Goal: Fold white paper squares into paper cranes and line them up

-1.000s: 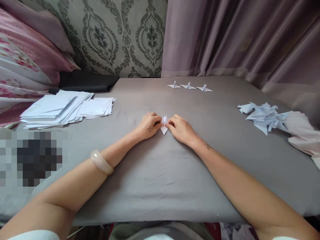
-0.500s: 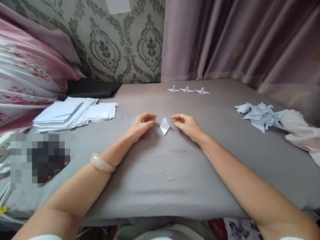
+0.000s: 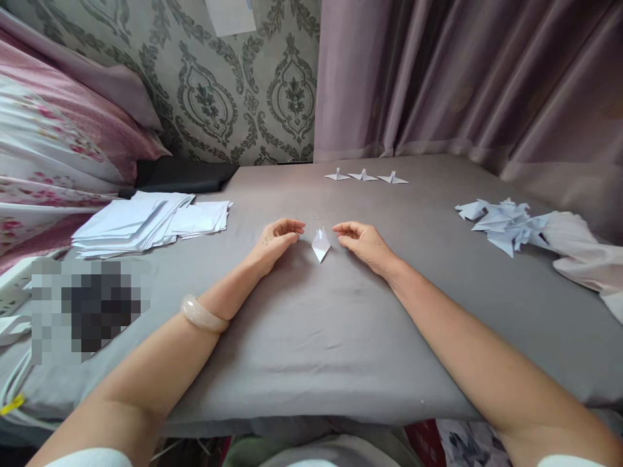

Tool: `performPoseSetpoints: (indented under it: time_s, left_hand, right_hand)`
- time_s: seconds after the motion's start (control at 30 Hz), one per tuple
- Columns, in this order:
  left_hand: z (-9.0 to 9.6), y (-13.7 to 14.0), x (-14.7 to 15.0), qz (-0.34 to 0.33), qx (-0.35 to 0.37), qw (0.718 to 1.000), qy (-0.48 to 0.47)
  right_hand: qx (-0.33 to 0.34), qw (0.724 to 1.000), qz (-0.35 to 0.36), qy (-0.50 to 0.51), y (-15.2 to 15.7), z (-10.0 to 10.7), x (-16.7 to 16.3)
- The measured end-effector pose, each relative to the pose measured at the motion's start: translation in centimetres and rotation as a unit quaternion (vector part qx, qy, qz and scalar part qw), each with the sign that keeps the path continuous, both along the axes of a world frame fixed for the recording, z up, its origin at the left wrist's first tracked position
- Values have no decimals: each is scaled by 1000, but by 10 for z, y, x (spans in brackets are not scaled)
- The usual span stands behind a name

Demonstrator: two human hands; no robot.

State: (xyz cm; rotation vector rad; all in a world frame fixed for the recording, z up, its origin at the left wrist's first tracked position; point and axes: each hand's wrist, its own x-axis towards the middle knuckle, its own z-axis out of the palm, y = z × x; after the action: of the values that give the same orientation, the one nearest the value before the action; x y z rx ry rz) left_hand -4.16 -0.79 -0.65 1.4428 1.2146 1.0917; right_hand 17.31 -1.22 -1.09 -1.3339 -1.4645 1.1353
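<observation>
A small white folded paper [image 3: 321, 246], kite-shaped with two narrow points at its far end, lies on the grey cloth between my hands. My left hand [image 3: 281, 241] rests just left of it, fingers loosely curved and thumb apart from them, holding nothing. On the other side, my right hand [image 3: 359, 241] is in a similar loose curve with nothing in it. Neither hand touches the paper. Three folded paper cranes [image 3: 363, 175] stand in a row farther back, their wings spread.
At left are stacks of white paper sheets [image 3: 131, 224], a black folded item [image 3: 185, 175], a blurred-out dark object [image 3: 102, 308] and a power strip [image 3: 14, 285]. A heap of folded paper pieces [image 3: 509, 224] lies at right beside pale crumpled cloth [image 3: 581, 250]. Curtains [image 3: 438, 78] hang behind.
The camera view has shifted slightly. Both hands and the folded paper between them stay in nearly the same place.
</observation>
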Motion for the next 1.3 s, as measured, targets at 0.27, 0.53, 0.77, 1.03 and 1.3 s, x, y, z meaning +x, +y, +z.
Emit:
performPoseSetpoints:
  time_s: [0.27,0.53,0.77,1.03,1.3]
  left_hand:
    - [0,-1,2,-7,7,1000,6]
    - [-2,3,12,-103,99,982,120]
    - [-7,18,22,-144,114,961,205]
    - [-6,11,23,-126,125,966,189]
    - [-4,9,24,-112,126,969,182]
  right_hand:
    - [8,1000,16,-24,-1,-2,0]
    - [112,978,28,-174,3,-11,-10]
    - [158,948,44,-274,1,-9,-12]
    - [150,949,50,-275,0,-9,-11]
    - [102,982,-15,-159,-8,6,-13]
